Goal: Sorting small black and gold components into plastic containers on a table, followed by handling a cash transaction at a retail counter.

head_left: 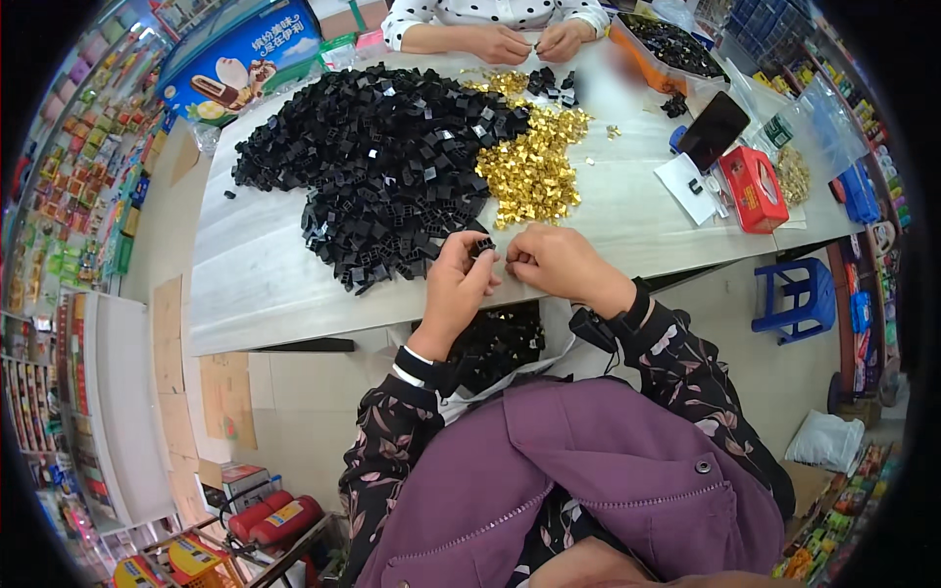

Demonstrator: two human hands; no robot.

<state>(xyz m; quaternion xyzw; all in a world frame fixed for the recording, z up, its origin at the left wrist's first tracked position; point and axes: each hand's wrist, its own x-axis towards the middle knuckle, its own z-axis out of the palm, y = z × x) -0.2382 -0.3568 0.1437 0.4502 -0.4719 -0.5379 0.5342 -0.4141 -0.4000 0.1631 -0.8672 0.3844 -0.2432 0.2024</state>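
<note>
My left hand [455, 291] is at the table's near edge, its thumb and fingers pinching a small black plastic piece [482, 247]. Close beside it, my right hand [569, 263] has its fingertips pressed together; whatever they hold, if anything, is hidden. A large heap of black plastic pieces [372, 157] spreads across the table beyond my left hand. Right of that heap lies a pile of shiny gold metal pieces [534, 171], just past my right hand. Below the edge, an open white bag [559, 338] at my lap holds black pieces with some gold on them.
Across the table [255, 284], another person's hands [529, 44] work close together. To the right are an orange-rimmed tub [642, 59] of black pieces, a dark phone [714, 130] and a red box [753, 191]. A blue stool [796, 299] stands on the floor; fire extinguishers [284, 519] are lower left.
</note>
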